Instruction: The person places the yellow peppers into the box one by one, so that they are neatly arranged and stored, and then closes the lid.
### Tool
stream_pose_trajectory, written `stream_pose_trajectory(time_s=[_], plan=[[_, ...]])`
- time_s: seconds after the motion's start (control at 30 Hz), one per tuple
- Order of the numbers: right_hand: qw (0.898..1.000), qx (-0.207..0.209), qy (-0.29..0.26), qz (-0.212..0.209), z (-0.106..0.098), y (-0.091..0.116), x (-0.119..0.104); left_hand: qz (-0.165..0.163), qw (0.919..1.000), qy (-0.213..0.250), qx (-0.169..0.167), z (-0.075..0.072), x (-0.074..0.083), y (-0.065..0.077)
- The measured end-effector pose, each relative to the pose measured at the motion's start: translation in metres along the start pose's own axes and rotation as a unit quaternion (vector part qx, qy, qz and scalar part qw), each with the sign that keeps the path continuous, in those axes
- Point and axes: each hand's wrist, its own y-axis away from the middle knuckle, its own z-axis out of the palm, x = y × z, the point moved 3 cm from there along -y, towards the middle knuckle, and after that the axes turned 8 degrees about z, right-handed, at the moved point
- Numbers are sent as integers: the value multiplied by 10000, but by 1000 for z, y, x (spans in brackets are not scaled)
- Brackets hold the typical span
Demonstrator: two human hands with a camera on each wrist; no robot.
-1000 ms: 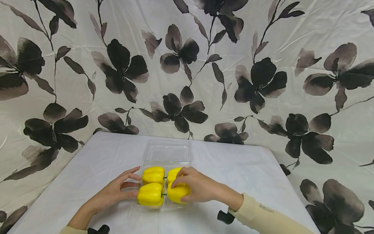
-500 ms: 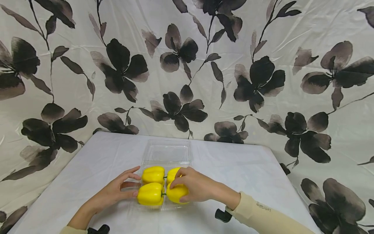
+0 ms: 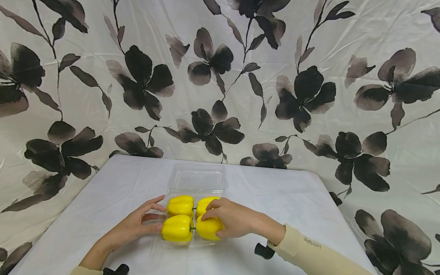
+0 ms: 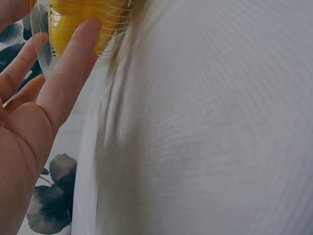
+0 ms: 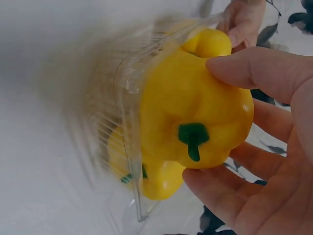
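Observation:
A clear plastic clamshell box (image 3: 209, 243) lies with its lid folded back and several yellow bell peppers in its base. My right hand (image 3: 237, 217) holds the front right bell pepper (image 3: 207, 228) from above. In the right wrist view, thumb and fingers lie on opposite sides of this bell pepper (image 5: 195, 93), whose green stem faces the camera. My left hand (image 3: 139, 221) rests at the box's left side, fingers spread and fairly straight, beside the front left bell pepper (image 3: 177, 228). The left wrist view has a finger against the ribbed wall (image 4: 110, 24). My right hand partly hides the back right bell pepper (image 3: 204, 204).
The back left bell pepper (image 3: 180, 206) sits behind the front left one. Beyond the bell peppers, the transparent lid (image 3: 197, 179) lies flat on the white-covered table (image 3: 275, 198). A floral curtain (image 3: 213, 76) hangs behind the table's far edge.
My right hand has shifted slightly to the right over the last half second, uncovering more of both right-hand bell peppers. The left hand has stayed in place.

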Motion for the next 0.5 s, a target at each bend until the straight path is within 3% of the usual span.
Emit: stream_pose_trajectory(time_s=[0.5], plan=[[9995, 97, 285, -138, 4, -4, 4, -57, 10000, -24, 60, 3, -1, -3]])
